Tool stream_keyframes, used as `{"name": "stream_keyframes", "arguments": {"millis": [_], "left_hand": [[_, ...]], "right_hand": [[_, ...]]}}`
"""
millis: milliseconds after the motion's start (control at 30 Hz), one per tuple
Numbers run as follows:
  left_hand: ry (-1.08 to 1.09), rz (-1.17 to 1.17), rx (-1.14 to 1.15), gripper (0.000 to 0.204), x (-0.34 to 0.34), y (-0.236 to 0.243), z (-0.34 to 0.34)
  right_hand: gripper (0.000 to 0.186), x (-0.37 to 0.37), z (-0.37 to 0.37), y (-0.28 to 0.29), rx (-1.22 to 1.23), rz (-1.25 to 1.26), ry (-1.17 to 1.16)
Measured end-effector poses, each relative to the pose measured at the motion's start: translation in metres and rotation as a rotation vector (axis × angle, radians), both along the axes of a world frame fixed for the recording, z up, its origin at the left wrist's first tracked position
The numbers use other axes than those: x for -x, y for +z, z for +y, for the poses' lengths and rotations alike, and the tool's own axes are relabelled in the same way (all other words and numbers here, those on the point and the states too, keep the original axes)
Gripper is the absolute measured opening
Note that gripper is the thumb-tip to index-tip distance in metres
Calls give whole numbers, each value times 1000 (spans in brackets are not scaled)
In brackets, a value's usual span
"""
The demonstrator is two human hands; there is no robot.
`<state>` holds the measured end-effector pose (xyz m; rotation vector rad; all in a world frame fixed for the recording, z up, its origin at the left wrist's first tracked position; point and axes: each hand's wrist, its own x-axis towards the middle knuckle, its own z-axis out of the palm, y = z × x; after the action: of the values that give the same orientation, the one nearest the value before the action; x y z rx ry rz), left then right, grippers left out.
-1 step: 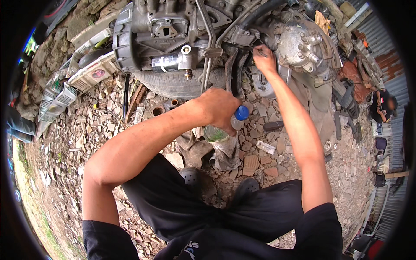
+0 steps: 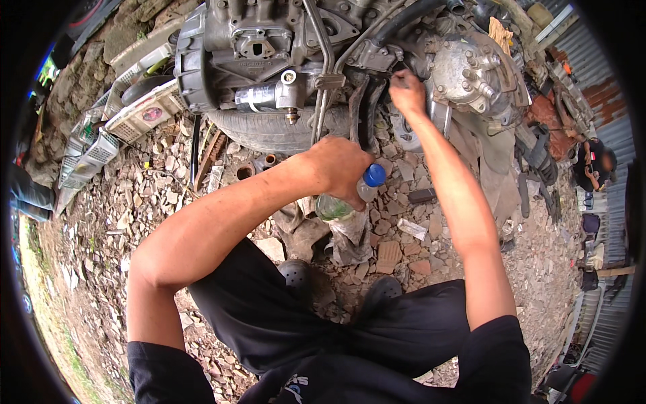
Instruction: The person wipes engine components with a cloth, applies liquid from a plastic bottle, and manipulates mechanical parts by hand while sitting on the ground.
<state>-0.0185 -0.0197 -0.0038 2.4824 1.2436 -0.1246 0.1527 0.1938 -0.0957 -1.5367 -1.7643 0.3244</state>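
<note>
The left hand (image 2: 338,168) is gripping a blue-capped plastic bottle (image 2: 334,208) — farther right, the right hand (image 2: 408,93) is reaching toward the engine (image 2: 266,66), its grip unclear.

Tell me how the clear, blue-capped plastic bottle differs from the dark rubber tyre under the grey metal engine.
The bottle is see-through; the tyre is opaque. The bottle is smaller than the tyre. The left hand grips the bottle; the tyre sits beneath the engine. Both are partly hidden.
</note>
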Motion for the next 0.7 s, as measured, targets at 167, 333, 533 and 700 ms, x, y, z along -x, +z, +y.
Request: {"name": "stream_keyframes", "arguments": {"millis": [167,333,533,700], "left_hand": [[5,-25,5,58,6,1,-3],[-26,4,-18,59,-2,1,-1],[-36,-29,-15,60,2,-4,1],[-20,7,-12,59,4,-2,-2]], "right_hand": [[19,1,-5,2,77,147,180],[19,-10,5,-6,-198,-19,204],[23,12,5,-8,-59,-49,-10],[22,12,-10,-13,-242,-168,55]]}}
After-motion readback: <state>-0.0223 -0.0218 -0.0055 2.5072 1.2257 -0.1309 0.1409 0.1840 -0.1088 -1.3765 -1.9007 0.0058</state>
